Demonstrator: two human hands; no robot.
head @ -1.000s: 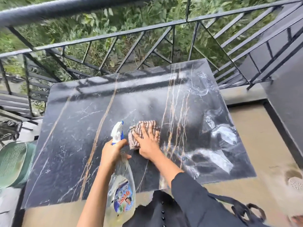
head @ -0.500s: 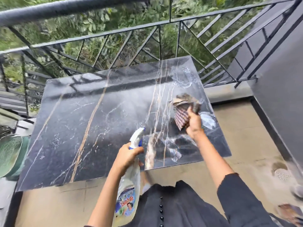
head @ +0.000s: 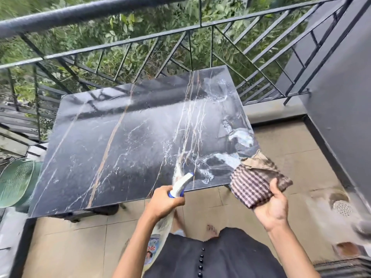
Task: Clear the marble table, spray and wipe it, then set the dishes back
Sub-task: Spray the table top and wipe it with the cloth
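Observation:
The black marble table (head: pixel 120 141) with white and gold veins stands against the balcony railing, and its top carries no dishes. Wet foam streaks lie on its right side. My left hand (head: pixel 163 202) grips the neck of a clear spray bottle (head: pixel 181 184) with a white and blue nozzle, just off the table's near edge. My right hand (head: pixel 272 207) holds a crumpled brown checked cloth (head: pixel 259 183) in the air beyond the table's near right corner, palm up, not touching the marble.
A black metal railing (head: pixel 180 31) runs behind the table with greenery beyond. A dark wall (head: pixel 341 97) rises on the right. A green mesh chair (head: pixel 16 181) sits at the left. The tiled floor (head: pixel 291 157) has a round drain (head: pixel 342 207) at the right.
My right hand lifted the cloth off the marble and carried it right, past the table's near right corner. My left hand with the bottle drew back from the table.

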